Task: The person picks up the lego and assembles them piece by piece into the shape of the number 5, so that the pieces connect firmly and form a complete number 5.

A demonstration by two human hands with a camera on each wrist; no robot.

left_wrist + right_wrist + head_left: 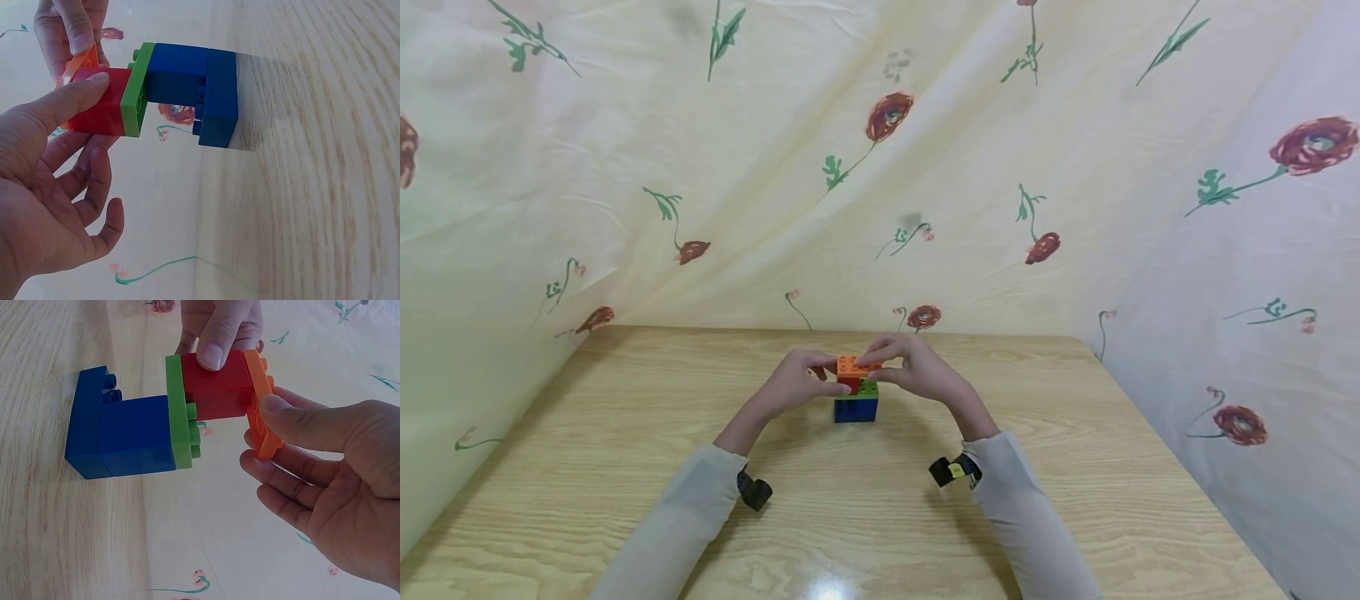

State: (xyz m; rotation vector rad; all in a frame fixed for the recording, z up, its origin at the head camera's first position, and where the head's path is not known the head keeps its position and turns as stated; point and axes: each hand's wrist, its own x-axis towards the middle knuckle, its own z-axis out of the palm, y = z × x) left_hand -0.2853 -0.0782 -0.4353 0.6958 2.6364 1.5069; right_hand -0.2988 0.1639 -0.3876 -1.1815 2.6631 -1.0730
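A stack of toy building bricks stands upright on the wooden table. A dark blue brick (86, 425) forms its base, and a second blue brick (139, 436) sits on one end of that. Above them lies a thin green brick (179, 409), with a red brick (219, 390) on its other end. My left hand (793, 385) pinches the red brick, thumb on its near face. At the top, my right hand (923, 371) pinches the overhanging end of a thin orange brick (269, 442) between thumb and fingers. The orange brick lies against the red brick's top.
The light wood table (865, 508) runs back to a pale cloth (760, 167) printed with red flowers, which also hangs along both sides. A small black camera is strapped at each wrist, the left camera (755, 492) and the right camera (946, 472).
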